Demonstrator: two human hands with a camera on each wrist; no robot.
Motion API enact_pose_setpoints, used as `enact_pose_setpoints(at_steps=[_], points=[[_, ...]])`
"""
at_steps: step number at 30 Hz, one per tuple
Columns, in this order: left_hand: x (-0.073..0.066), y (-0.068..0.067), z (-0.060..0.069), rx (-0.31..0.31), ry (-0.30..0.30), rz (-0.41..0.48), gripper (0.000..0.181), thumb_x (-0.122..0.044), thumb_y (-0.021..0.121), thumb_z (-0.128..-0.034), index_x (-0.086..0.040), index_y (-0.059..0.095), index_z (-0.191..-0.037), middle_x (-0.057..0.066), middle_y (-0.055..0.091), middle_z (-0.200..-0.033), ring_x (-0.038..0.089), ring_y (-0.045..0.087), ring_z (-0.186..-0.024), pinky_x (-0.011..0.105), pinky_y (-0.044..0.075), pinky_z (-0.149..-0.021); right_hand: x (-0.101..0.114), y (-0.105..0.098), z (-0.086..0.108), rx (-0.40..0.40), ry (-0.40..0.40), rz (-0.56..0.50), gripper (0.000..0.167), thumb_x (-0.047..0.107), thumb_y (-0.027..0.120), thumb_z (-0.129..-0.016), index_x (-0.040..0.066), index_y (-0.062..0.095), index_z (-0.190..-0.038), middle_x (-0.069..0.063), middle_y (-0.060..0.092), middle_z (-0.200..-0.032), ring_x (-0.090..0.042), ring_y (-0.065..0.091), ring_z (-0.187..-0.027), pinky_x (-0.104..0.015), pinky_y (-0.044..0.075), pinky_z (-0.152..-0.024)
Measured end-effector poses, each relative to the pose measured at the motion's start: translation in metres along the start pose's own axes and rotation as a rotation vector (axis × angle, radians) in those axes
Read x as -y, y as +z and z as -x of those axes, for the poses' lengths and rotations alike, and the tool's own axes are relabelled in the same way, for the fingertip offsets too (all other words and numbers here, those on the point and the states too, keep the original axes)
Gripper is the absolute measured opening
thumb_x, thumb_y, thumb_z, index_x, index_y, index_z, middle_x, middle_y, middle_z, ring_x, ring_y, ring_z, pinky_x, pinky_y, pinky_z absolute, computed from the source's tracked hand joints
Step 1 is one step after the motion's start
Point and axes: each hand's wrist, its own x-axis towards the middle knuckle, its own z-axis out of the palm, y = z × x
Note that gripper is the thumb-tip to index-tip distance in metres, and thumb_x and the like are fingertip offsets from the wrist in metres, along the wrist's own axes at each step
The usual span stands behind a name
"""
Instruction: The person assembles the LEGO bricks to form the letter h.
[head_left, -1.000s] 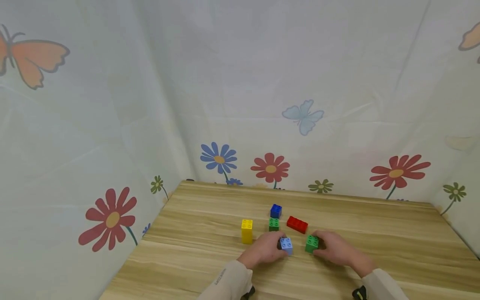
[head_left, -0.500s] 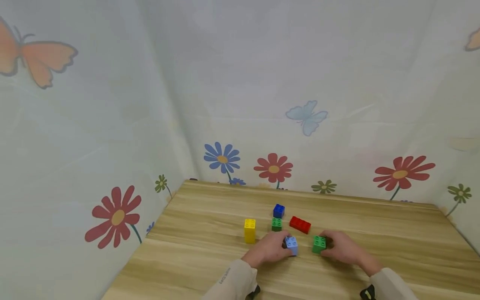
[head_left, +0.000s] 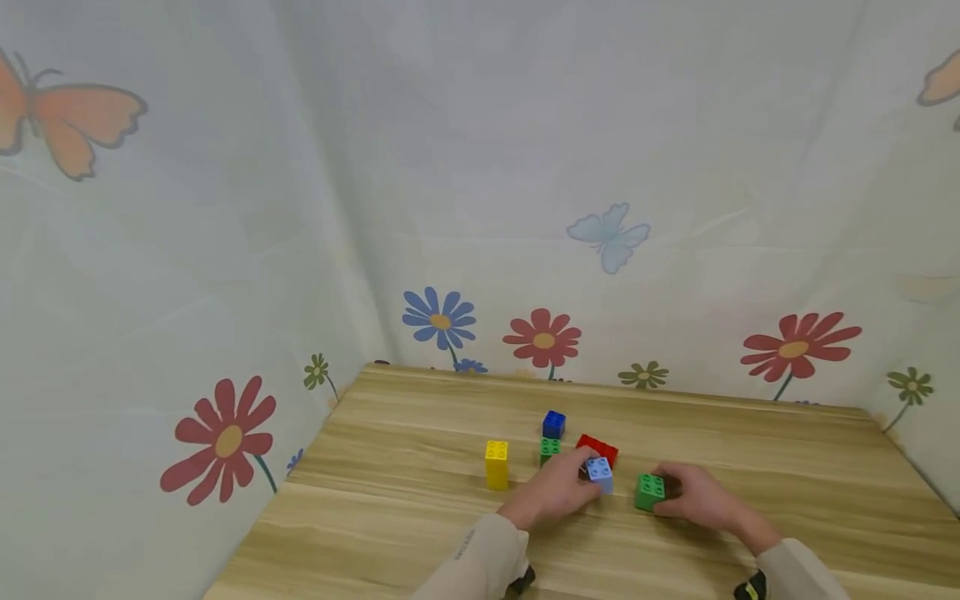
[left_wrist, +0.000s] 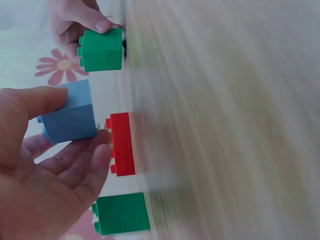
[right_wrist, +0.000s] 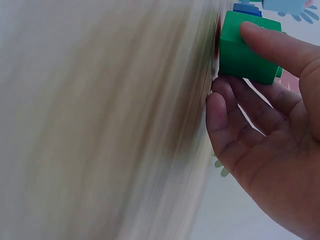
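My left hand (head_left: 558, 486) pinches a light blue toy brick (head_left: 600, 477) between thumb and fingers. In the left wrist view that light blue brick (left_wrist: 70, 112) is held up off the tabletop, near a flat red brick (left_wrist: 123, 144). A green brick (head_left: 649, 493) is gripped by my right hand (head_left: 697, 496), to the right of the light blue one. The right wrist view has the thumb lying across this green brick (right_wrist: 250, 47), with fingertips close to the table. Seen from the head, the red brick (head_left: 600, 444) is partly hidden behind my left hand.
Left of the hands a tall yellow brick (head_left: 497, 465) stands upright. Another green brick (head_left: 550, 451) is just beyond my left hand, with a dark blue brick (head_left: 553, 425) behind it. The wooden table (head_left: 420, 417) ends at a patterned curtain (head_left: 480, 208).
My left hand has moved right and farther from me with the light blue brick, now covering part of the red brick. My right hand has shifted right with the green brick.
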Motion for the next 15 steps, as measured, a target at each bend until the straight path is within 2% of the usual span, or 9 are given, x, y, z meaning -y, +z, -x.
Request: enact_pose_setpoints(at_steps=[9,15], points=[[-0.016,0.007,-0.009,-0.041,0.097,0.085,0.035,-0.026,0.065,-0.0904,-0.02,0.055,-0.124,-0.013,0.058,-0.105,0.002,0.053,-0.089,0.021,0.047,-0.082,-0.006,-0.008,0.007,0.014,0.008,-0.043,0.038,0.017,0.078,-0.077,0.0,0.06,-0.106,-0.004,0.062,-0.096,-0.017,0.058,-0.085,-0.026,0.048,-0.07],[-0.021,0.013,-0.016,-0.057,0.125,0.124,0.034,-0.024,0.065,-0.0903,-0.022,0.056,-0.123,-0.016,0.058,-0.105,0.001,0.053,-0.091,0.02,0.047,-0.082,-0.009,-0.009,0.003,0.023,0.049,-0.068,0.04,0.018,0.077,-0.078,-0.001,0.059,-0.108,-0.004,0.062,-0.095,-0.018,0.057,-0.085,-0.027,0.048,-0.068]])
